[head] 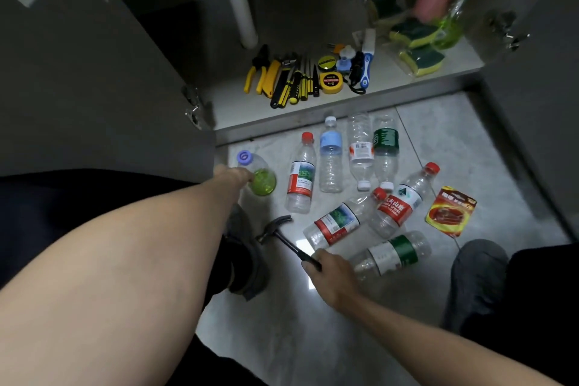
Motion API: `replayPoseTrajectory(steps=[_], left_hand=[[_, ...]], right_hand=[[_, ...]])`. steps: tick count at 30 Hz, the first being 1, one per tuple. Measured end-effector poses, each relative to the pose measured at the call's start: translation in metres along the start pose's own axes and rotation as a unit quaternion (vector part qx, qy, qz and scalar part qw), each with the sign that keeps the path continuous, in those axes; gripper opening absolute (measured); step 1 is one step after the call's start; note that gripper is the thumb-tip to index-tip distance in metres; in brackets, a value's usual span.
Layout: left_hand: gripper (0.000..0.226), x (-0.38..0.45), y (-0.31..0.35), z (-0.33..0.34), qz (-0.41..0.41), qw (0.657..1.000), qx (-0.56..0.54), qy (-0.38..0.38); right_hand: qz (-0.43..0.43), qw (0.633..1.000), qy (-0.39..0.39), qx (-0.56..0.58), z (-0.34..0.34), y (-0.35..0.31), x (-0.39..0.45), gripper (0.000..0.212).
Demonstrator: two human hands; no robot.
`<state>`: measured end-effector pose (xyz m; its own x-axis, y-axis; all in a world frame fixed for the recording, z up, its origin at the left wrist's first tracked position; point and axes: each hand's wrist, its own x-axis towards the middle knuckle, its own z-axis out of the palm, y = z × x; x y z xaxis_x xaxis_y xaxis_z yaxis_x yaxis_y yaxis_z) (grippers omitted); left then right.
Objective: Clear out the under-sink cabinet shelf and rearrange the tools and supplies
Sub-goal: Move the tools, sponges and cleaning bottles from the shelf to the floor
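Steel claw hammer [277,233] in right hand [329,273], ribbed clear plastic bottles [360,150] nearby

Clear ribbed plastic bottles [331,160] on glossy, reflective marbled floor tile [488,147]; hammer [283,236] head dark matt metal; sponges [421,60] wrapped in shiny film; battery pack [450,210] glossy card.

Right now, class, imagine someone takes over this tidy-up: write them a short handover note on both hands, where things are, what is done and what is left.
Left hand: touching the purple-capped bottle of green liquid on the floor; whether it has a grip is unclear.
Right hand: grip on the hammer handle, low over the floor.
Done: hand tools lined up on the cabinet shelf; sponges at its right.
Left: seven empty plastic bottles, the battery pack, hammer and green bottle are all off the shelf.
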<state>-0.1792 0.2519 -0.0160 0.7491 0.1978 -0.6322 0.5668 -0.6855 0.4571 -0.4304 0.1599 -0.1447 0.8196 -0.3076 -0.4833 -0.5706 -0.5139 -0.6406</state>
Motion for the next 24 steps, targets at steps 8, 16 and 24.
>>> replayPoseTrajectory(steps=[8, 16, 24], left_hand=[[0.067, -0.019, 0.006, 0.014, 0.082, 0.995, -0.003, 0.058], [0.054, -0.020, 0.015, 0.013, 0.147, 0.974, 0.087, 0.152], [0.048, 0.001, 0.056, 0.015, 0.254, 0.945, 0.164, 0.124]], right_hand=[[0.048, 0.999, 0.003, -0.012, 0.026, 0.020, -0.029, 0.027], [0.037, 0.979, -0.170, -0.109, 0.013, 0.019, -0.036, 0.022], [-0.086, 0.965, -0.077, -0.234, -0.124, -0.052, 0.059, 0.025]])
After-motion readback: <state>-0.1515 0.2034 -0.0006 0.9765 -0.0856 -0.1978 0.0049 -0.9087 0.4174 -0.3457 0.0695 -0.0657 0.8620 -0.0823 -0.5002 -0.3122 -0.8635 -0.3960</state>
